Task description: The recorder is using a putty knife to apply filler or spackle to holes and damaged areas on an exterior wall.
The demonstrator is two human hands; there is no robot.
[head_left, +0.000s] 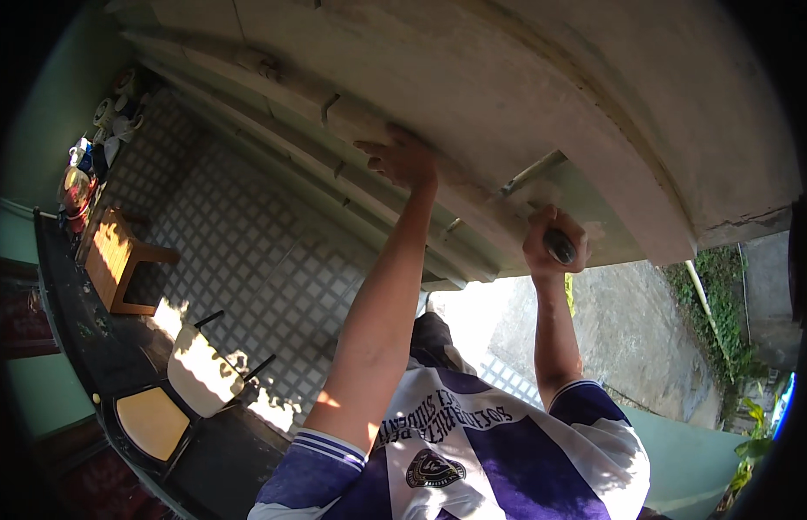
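Observation:
Overhead runs a pale, weathered concrete beam (pixel 473 186) with a ledge along it. My left hand (pixel 405 160) is raised against the beam's edge, its fingers spread and nothing seen in them. Farther right, my right hand (pixel 553 236) is closed around a hand tool with a dark, rounded handle (pixel 559 246). The handle's butt points toward me; the tool's working end is hidden behind my fingers, close to the beam. Just above that hand is a lighter, rough patch (pixel 540 192) on the surface. A short rod-like piece (pixel 532 172) spans a gap beside it.
Below left is a tiled floor (pixel 265 225). A wooden stool (pixel 117 264), a chair with a pale back (pixel 204 373) and a tan seat (pixel 150 422) stand along the left. Assorted household items (pixel 78 186) are piled beyond them. Greenery (pixel 720 303) grows at the right.

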